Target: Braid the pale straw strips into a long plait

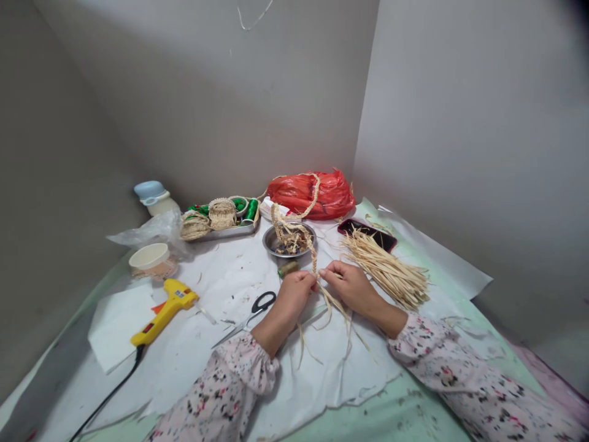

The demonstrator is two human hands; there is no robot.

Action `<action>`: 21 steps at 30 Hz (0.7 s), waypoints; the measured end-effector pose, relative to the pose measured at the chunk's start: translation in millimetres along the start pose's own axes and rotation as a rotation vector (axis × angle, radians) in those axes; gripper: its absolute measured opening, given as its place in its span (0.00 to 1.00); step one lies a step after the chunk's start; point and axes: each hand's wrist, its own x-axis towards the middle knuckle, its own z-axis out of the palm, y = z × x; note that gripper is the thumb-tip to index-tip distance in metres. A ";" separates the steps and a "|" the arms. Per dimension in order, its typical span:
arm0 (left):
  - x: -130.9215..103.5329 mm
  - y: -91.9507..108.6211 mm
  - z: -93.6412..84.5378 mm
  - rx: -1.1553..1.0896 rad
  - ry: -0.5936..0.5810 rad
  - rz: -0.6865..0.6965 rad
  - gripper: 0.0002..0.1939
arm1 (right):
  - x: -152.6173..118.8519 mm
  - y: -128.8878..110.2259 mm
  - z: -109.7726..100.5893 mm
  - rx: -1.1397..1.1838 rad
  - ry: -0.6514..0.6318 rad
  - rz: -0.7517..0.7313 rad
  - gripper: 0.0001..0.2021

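Note:
My left hand is closed, its thumb and fingers pinching the lower end of a straw braid. Just to its right, my right hand is closed too, its fingertips on straw strands at the same end. Loose straw strands hang below both hands toward the cloth. From my fingers the braid rises over a metal bowl holding straw scraps, then loops back across a red plastic bag. A bundle of cut straw lies right of my right hand, partly over a dark phone.
Scissors lie left of my left hand. Farther left are a yellow glue gun with its cord, a paper cup and a blue-lidded bottle. A tray holds braid coils and green thread. Grey walls enclose the back.

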 end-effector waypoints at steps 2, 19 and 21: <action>1.2 -1.0 0.7 -0.007 0.003 -0.007 0.13 | -2.4 -3.3 0.8 -0.029 0.036 -0.059 0.12; -1.9 6.6 -2.3 -0.285 -0.053 -0.100 0.16 | -18.8 -8.0 8.8 -0.583 -0.189 -0.601 0.09; -1.2 4.6 -2.3 -0.271 -0.060 -0.088 0.17 | -18.1 -7.2 8.5 -0.571 -0.191 -0.619 0.09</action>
